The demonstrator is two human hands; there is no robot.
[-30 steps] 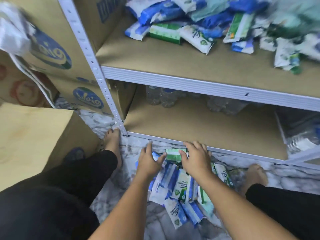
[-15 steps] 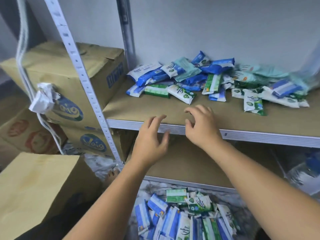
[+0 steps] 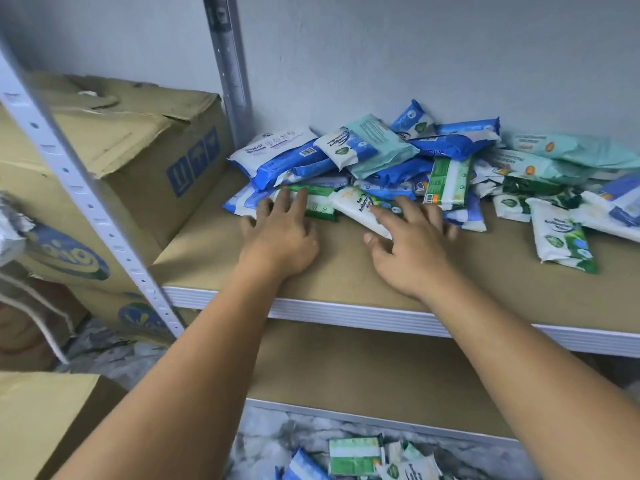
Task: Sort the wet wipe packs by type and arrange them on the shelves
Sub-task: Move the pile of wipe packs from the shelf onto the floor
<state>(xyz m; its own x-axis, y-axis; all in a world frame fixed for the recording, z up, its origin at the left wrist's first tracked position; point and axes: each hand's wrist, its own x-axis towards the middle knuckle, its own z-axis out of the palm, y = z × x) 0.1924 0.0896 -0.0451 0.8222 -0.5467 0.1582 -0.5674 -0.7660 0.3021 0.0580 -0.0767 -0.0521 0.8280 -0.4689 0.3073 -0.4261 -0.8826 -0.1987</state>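
The upper shelf [image 3: 346, 271], a tan board with a white metal front rail, bears a loose heap of wet wipe packs [image 3: 398, 161] along its far side, against the wall. Blue, teal, green and white ones overlap there. A white-and-green pack [image 3: 561, 237] juts nearer at the right. Near the lower shelf [image 3: 363, 368], more floor packs [image 3: 356, 455] lie on the marbled floor [image 3: 277, 434].

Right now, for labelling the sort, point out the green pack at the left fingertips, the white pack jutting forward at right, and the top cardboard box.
green pack [image 3: 322, 208]: head view, its bare right end.
white pack [image 3: 561, 237]: head view, middle of its printed front.
cardboard box [image 3: 156, 192]: head view, its side wall.
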